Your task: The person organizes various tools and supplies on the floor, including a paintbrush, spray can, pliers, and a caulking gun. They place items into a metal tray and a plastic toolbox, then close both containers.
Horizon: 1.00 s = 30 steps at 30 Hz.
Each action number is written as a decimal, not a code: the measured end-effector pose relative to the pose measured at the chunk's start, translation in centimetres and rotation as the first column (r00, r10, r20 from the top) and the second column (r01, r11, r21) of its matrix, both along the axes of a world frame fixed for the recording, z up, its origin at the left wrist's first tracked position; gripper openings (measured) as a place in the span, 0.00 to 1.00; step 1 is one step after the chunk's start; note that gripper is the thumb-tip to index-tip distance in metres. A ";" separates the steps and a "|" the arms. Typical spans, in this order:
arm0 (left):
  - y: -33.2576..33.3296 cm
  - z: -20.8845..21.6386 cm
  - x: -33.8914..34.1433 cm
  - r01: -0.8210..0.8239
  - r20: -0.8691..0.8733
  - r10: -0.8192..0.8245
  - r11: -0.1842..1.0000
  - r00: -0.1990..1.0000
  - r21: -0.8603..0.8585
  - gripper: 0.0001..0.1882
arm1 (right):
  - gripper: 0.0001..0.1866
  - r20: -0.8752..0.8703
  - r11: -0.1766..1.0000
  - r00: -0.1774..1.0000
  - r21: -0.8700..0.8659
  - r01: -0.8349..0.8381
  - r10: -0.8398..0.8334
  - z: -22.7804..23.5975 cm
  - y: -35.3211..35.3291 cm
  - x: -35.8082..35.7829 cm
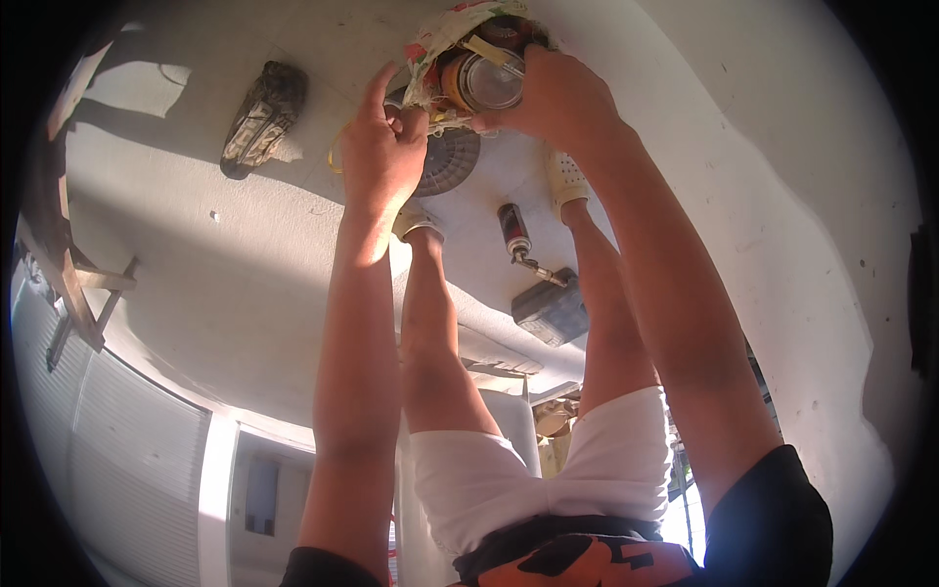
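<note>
At the top of the view is a plastic bag, whitish with red and green print. Inside its mouth lies a round can with an orange side and a pale metallic end facing me. A flat tan stick crosses the can's upper edge. My right hand curls round the can's right side, thumb below and fingers above. My left hand pinches the bag's left edge, its index finger stretched upward. Some dark contents behind the can cannot be made out.
Below the bag lies a round, dark ribbed disc. A blowtorch on a gas canister rests between my feet, beside a grey box. Left on the floor is a camouflage-patterned item. A wooden frame stands far left; a pale wall rises right.
</note>
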State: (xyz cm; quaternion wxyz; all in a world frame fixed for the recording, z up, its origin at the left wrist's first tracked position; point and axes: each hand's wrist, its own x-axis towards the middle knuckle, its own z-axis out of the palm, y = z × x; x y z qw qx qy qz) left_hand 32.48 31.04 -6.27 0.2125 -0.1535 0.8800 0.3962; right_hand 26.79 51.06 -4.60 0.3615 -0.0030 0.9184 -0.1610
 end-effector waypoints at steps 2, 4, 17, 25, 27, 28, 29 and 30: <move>-0.4 -0.2 0.4 0.017 -0.030 -0.017 1.000 0.999 0.006 0.30 | 0.34 -0.036 0.999 0.999 -0.027 0.039 -0.040 1.7 1.2 1.0; -0.5 -0.5 0.9 0.001 -0.109 0.003 0.999 0.994 0.040 0.30 | 0.25 -0.085 0.996 0.995 -0.085 0.042 -0.049 3.5 2.1 1.9; -0.6 -0.1 1.8 0.126 -0.075 -0.126 0.992 0.989 -0.002 0.30 | 0.17 -0.092 0.998 0.996 0.061 -0.004 0.010 7.1 1.1 0.4; -1.3 -0.6 2.3 0.159 0.031 -0.160 0.987 0.987 0.016 0.32 | 0.46 -0.212 0.934 0.923 -0.230 0.272 -0.321 -1.0 0.5 4.6; -0.6 -0.6 1.8 0.136 -0.031 -0.135 0.988 0.990 0.068 0.31 | 0.51 -0.239 0.931 0.910 -0.221 0.290 -0.340 -2.7 -0.3 4.3; -0.4 -0.5 1.5 0.133 -0.080 -0.125 0.984 0.989 0.117 0.30 | 0.51 -0.255 0.928 0.901 -0.216 0.302 -0.352 -3.0 -0.4 4.3; -0.3 -0.5 1.2 0.142 -0.092 -0.135 0.987 0.987 0.069 0.29 | 0.51 -0.288 0.920 0.878 -0.214 0.329 -0.381 -2.9 -0.4 4.4; -0.2 -0.5 0.8 0.159 -0.131 -0.152 0.986 0.980 0.045 0.28 | 0.49 -0.362 0.911 0.841 -0.253 0.327 -0.402 -2.4 -0.1 4.7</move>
